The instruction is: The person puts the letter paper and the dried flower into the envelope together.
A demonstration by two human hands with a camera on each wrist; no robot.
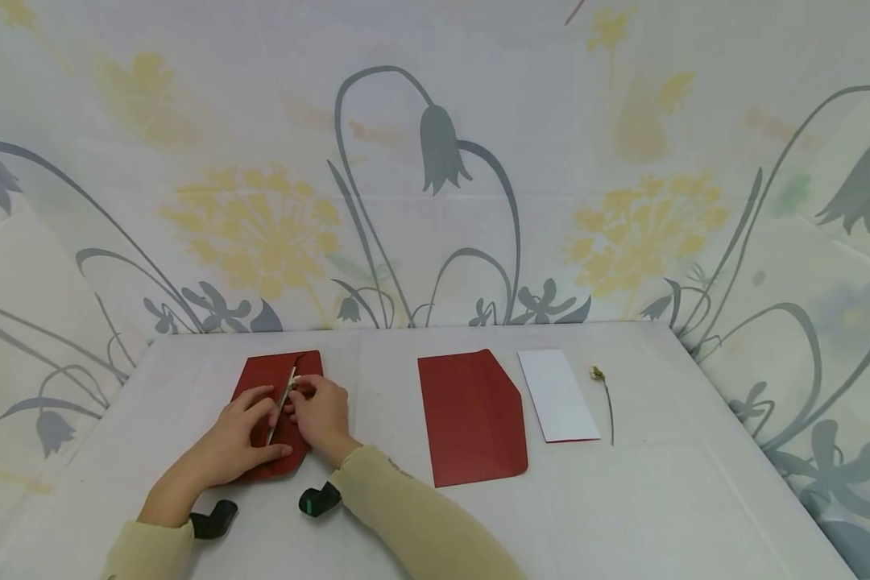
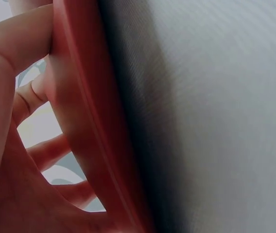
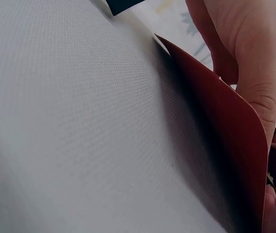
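Note:
A red envelope (image 1: 268,370) lies on the left, with a pale slanting edge across its middle. My left hand (image 1: 235,443) grips it, fingers bent over its face and thumb near its lower corner. In the left wrist view, the spread fingers (image 2: 55,150) show behind the envelope's bent red edge (image 2: 99,131). My right hand (image 1: 322,411) pinches a small dried flower (image 1: 293,385) over the slanting edge; its fingers partly hide the flower. The right wrist view shows the right thumb (image 3: 262,92) against the raised red flap (image 3: 225,107).
A second red envelope (image 1: 471,419) lies right of centre on the white tabletop (image 1: 660,499). Beside it are a white folded card (image 1: 557,395) with a red lower edge and a dried flower on a long stem (image 1: 607,403). Black wrist devices (image 1: 213,519) hang under both wrists.

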